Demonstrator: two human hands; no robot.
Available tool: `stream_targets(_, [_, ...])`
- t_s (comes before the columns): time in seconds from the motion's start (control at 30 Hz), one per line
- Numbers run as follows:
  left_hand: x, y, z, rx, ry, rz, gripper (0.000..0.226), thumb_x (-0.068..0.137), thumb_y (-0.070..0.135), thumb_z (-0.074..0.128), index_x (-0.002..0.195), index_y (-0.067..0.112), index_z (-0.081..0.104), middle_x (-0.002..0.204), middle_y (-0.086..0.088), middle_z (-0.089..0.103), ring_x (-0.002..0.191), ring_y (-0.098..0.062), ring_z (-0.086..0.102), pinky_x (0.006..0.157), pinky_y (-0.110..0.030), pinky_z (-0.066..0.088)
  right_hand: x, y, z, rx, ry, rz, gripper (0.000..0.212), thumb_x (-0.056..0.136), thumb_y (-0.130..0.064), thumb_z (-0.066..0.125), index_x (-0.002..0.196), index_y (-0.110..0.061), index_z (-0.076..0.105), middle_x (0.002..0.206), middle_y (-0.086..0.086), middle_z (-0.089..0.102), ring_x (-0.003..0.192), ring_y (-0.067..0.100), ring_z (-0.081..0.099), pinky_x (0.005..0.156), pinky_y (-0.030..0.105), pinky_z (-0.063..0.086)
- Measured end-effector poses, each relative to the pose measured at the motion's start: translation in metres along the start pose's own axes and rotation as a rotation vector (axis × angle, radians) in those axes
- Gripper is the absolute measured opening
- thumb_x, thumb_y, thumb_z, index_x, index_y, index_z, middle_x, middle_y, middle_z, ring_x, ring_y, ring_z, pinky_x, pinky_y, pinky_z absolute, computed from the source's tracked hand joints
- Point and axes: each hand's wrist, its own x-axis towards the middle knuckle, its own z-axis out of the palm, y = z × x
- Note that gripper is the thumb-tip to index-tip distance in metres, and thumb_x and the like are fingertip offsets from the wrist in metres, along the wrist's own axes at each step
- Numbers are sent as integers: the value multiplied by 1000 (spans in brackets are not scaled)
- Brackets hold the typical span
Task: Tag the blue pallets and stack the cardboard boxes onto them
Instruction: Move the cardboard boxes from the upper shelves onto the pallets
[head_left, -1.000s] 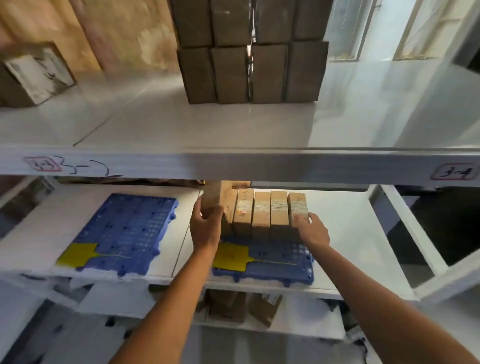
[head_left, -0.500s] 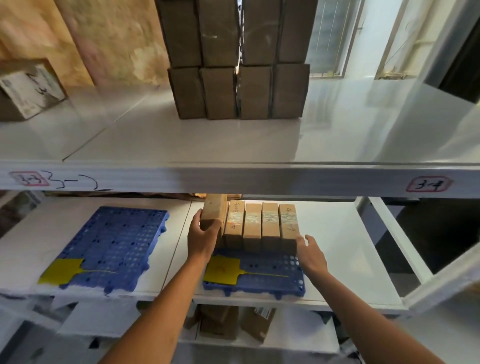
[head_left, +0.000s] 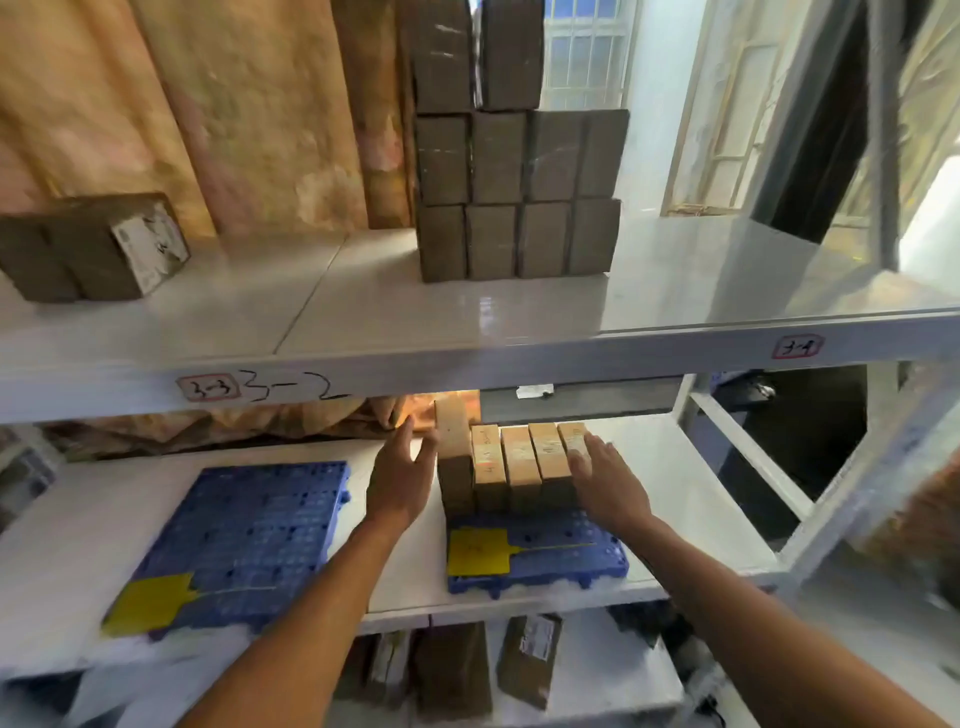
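Boxes (head_left: 524, 462): we are lining five upright on right pallet (head_left: 540, 553); left hand (head_left: 400, 480) spread beside them, right hand (head_left: 605, 480) flat against the end; seemingly light, stiff; grip side faces

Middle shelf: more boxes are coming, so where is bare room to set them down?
The left pallet is bare except its yellow tag at the front corner. The right pallet has a free front strip beside its own yellow tag. Bare white shelf lies right of the box row. It is crowded at that row, where the left hand and right hand flank it.
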Motion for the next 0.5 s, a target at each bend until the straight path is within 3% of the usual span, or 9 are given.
stream_targets(0.07, [-6,7,-27,57,-22,133,63,101,60,34,158,36,25,165,6,27,145,-22,37,112,-46,39,-16,-33,-5,-74,13,-2,57,108,-46,32,158,-17,35,166,5,35,155,25,27,123,43,26])
stream_targets(0.2, [-24,17,-88,83,-83,238,64,100,65,30,157,36,28,165,6,27,145,-21,39,113,-47,38,-53,-107,-10,-103,66,-59,62,109,-46,35,162,-15,29,169,5,28,157,21,23,126,37,19])
stream_targets(0.27, [-39,17,-123,58,-45,283,62,99,67,29,155,38,32,161,6,36,141,-16,41,112,-39,36,-73,-143,-9,-94,79,-110,63,109,-47,35,162,-16,27,170,4,26,157,20,21,127,36,17])
stream_targets(0.37, [-64,9,-181,75,-17,350,58,100,63,33,152,38,39,156,6,43,137,-10,42,107,-29,33,-105,-194,-1,-93,99,-216,64,108,-51,34,163,-20,27,170,1,26,157,17,20,125,35,21])
stream_targets(0.5, [-107,-10,-266,131,49,327,56,99,58,40,149,33,46,154,3,47,138,-19,46,112,-37,39,-169,-272,23,-52,125,-357,64,104,-62,26,160,-33,29,166,-5,34,154,18,28,117,42,35])
